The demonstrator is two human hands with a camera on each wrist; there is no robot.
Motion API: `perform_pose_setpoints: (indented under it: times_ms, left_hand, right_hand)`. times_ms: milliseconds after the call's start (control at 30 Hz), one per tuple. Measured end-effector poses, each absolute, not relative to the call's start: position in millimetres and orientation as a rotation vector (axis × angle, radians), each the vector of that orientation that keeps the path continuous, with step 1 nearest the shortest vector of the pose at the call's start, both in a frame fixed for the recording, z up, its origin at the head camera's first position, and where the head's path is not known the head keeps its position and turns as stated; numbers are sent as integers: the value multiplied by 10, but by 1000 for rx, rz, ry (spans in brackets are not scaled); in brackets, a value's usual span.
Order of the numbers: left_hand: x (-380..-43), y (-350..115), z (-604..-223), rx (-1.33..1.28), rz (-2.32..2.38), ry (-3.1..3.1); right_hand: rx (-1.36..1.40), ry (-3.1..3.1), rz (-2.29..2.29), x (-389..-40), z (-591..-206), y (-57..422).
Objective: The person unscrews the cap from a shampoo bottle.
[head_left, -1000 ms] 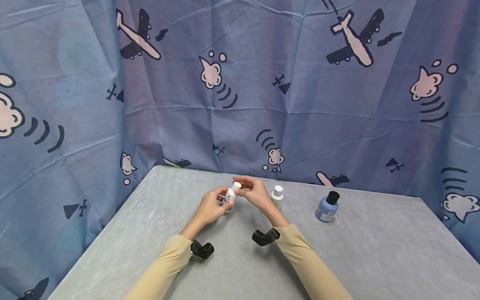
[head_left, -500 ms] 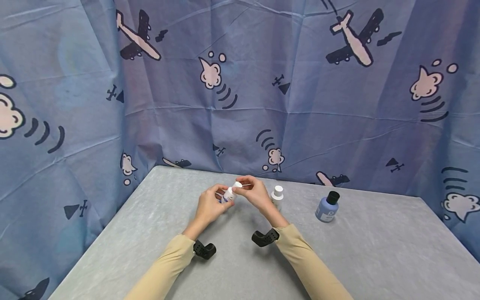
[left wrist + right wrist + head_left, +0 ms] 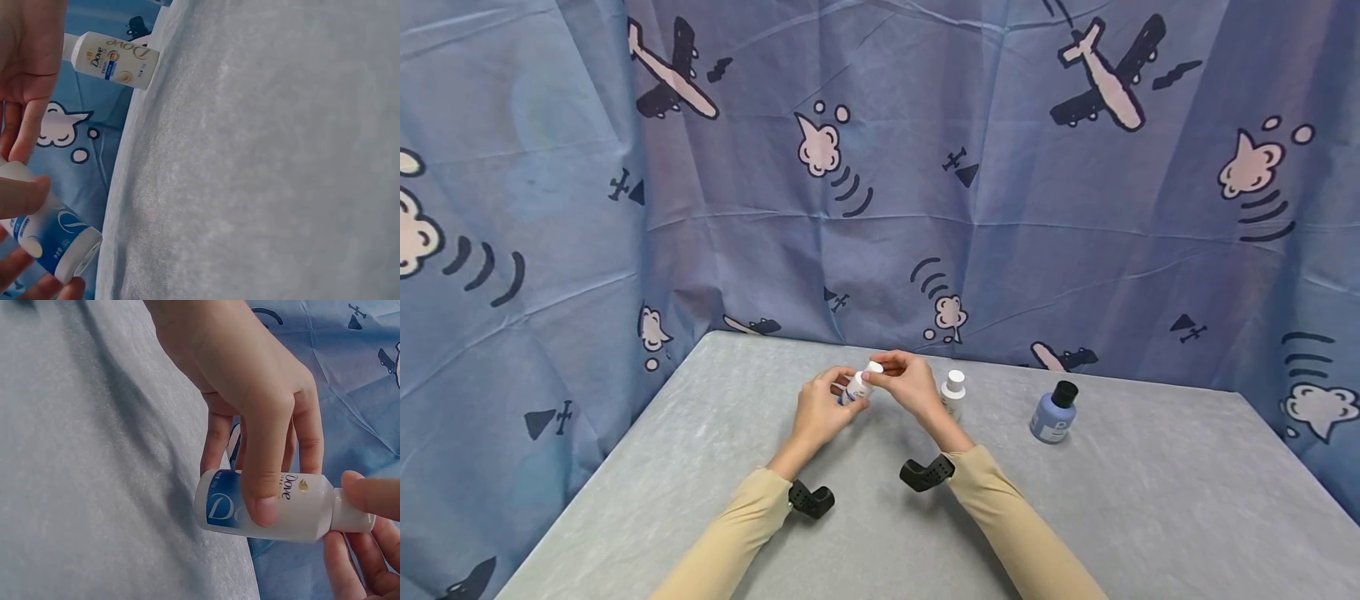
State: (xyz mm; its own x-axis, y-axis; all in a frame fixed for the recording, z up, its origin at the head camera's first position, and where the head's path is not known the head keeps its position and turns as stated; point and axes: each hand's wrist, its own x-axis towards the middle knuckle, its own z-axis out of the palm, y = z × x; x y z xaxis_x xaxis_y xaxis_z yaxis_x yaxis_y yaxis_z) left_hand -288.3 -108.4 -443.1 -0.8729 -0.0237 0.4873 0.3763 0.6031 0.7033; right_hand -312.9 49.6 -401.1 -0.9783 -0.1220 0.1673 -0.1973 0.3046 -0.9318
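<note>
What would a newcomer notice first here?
Probably the blue curtain, printed with airplanes, behind the table. Then, above it, the left hand gripping a white-and-blue bottle while the right hand pinches its white cap. To their right stands a blue bottle with a black cap.

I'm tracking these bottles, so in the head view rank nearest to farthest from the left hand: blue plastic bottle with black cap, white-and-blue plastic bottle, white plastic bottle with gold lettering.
1. White-and-blue bottle: held in the left hand.
2. Gold-lettered white bottle: to the right.
3. Blue bottle: farthest right.
</note>
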Motion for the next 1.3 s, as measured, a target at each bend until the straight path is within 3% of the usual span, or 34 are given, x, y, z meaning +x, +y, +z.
perform_pose_setpoints:
  times_ms: [1033, 1300]
  left_hand:
    - [-2849, -1111, -4425, -475, -1274, -2480]
    - [-2842, -1120, -4434, -389, -1310, -2465]
  right_hand:
    - [582, -2510, 1868, -3139, -3983, 558]
    - [673, -2497, 1895, -3136, -4001, 538]
